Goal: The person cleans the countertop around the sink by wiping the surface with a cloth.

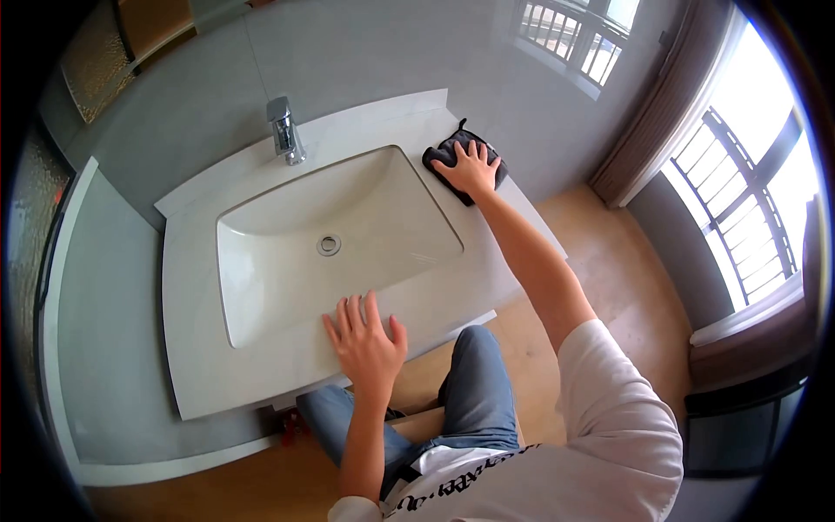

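Under my right hand (pixel 472 171) lies a dark grey cloth (pixel 442 157) with a small hanging loop, on the right rear corner of the white countertop (pixel 196 287). The fingers of that hand are spread flat over the cloth and press on it. My left hand (pixel 370 345) rests at the front edge of the counter, fingers apart, with nothing held. Between the two hands is the white sink basin (pixel 287 287), with a round drain (pixel 328 244) in its bottom.
A chrome faucet (pixel 285 130) stands behind the basin. A grey wall (pixel 365 52) rises at the back, and a glass panel (pixel 113 331) is on the left. To the right are the wooden floor (pixel 609 261), a brown curtain (pixel 652 104) and a window with railings (pixel 739 174).
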Demonstrator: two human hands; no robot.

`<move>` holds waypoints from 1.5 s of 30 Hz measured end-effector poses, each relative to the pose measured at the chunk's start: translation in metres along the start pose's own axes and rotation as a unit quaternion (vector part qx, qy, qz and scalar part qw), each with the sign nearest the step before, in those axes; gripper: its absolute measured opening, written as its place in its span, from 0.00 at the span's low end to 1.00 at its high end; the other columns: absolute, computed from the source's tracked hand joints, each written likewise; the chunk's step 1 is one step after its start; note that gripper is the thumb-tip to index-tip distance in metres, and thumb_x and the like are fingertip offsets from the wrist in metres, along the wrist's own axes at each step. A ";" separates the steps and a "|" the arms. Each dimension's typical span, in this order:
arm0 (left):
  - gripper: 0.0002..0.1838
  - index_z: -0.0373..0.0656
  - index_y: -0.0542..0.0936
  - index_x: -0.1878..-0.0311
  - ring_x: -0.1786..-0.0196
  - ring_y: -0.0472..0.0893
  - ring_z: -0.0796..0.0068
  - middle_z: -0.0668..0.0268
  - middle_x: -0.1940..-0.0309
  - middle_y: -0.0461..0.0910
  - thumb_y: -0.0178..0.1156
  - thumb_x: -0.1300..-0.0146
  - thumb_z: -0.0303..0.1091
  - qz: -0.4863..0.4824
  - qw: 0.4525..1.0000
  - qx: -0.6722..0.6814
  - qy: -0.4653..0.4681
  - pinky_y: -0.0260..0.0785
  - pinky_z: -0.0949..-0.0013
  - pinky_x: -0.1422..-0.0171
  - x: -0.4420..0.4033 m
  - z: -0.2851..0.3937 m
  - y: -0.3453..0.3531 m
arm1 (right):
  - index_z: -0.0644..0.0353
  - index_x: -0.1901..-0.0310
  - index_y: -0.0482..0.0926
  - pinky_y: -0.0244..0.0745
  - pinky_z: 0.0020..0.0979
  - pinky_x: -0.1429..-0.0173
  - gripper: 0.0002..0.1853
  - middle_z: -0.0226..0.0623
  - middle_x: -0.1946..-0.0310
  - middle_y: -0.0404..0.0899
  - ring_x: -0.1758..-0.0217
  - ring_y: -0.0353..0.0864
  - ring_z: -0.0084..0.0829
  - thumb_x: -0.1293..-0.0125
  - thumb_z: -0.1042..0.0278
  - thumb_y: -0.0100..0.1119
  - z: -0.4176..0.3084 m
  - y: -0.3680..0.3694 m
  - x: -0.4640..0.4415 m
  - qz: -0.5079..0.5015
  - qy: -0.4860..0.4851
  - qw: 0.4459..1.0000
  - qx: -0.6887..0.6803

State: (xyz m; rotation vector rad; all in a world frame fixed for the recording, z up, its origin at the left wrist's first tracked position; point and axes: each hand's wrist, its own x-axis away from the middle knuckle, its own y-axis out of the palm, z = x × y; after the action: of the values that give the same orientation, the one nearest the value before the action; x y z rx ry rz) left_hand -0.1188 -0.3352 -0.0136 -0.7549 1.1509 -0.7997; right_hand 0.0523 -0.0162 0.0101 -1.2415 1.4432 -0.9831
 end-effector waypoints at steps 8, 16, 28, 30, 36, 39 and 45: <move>0.24 0.42 0.73 0.41 0.36 0.70 0.51 0.56 0.44 0.74 0.58 0.38 0.41 0.013 1.000 -0.020 0.010 0.56 0.38 0.29 0.000 0.002 0.004 | 0.45 0.26 0.60 0.41 0.65 0.26 0.44 0.44 0.24 0.53 0.21 0.48 0.49 0.40 0.31 0.54 0.056 -0.029 0.169 0.012 -0.157 0.987 0.021; 0.24 0.42 0.74 0.41 0.38 0.72 0.52 0.55 0.46 0.75 0.58 0.38 0.43 0.029 0.998 -0.012 0.045 0.57 0.38 0.29 0.001 -0.006 0.005 | 0.48 0.30 0.68 0.41 0.59 0.24 0.41 0.45 0.26 0.59 0.22 0.52 0.47 0.40 0.33 0.57 0.045 -0.035 0.254 0.052 -0.189 0.979 -0.056; 0.22 0.43 0.74 0.43 0.38 0.72 0.54 0.56 0.46 0.75 0.56 0.38 0.43 0.034 0.997 -0.059 0.033 0.60 0.39 0.31 0.000 0.001 0.008 | 0.54 0.27 0.60 0.48 0.64 0.29 0.45 0.57 0.27 0.55 0.24 0.52 0.56 0.36 0.27 0.42 0.081 -0.016 0.144 0.081 0.023 0.993 0.078; 0.22 0.43 0.74 0.43 0.38 0.72 0.54 0.55 0.46 0.75 0.56 0.38 0.42 0.029 0.997 -0.055 0.036 0.59 0.39 0.31 -0.002 0.002 0.008 | 0.54 0.29 0.64 0.46 0.66 0.29 0.42 0.57 0.28 0.58 0.25 0.52 0.58 0.37 0.32 0.50 0.044 -0.014 0.190 0.100 -0.064 0.993 0.030; 0.24 0.42 0.73 0.40 0.37 0.70 0.53 0.54 0.44 0.73 0.56 0.39 0.38 0.002 0.998 -0.025 0.051 0.55 0.39 0.29 0.001 -0.006 0.006 | 0.56 0.46 0.81 0.59 0.51 0.31 0.27 0.43 0.40 0.76 0.34 0.72 0.42 0.46 0.52 0.62 -0.019 -0.003 0.285 0.218 -0.264 0.918 -0.199; 0.25 0.42 0.72 0.39 0.37 0.70 0.53 0.55 0.44 0.73 0.56 0.39 0.39 0.008 0.998 -0.009 0.058 0.56 0.39 0.30 0.000 -0.007 0.006 | 0.56 0.53 0.83 0.68 0.39 0.39 0.21 0.33 0.49 0.84 0.45 0.81 0.34 0.50 0.60 0.59 0.018 0.007 0.258 0.322 -0.304 0.876 -0.194; 0.24 0.43 0.73 0.40 0.38 0.71 0.52 0.55 0.45 0.73 0.56 0.39 0.40 0.021 0.998 -0.037 0.055 0.59 0.39 0.32 0.000 -0.005 0.010 | 0.61 0.61 0.84 0.71 0.39 0.45 0.16 0.37 0.55 0.86 0.49 0.83 0.39 0.44 0.61 0.53 0.134 0.000 0.188 0.394 -0.283 0.858 -0.169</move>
State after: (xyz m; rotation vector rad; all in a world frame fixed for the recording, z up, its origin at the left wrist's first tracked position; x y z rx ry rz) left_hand -0.1218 -0.3302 -0.0230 -0.7518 1.2968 -0.7744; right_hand 0.1789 -0.2006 -0.0481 -0.9048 1.4544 0.1973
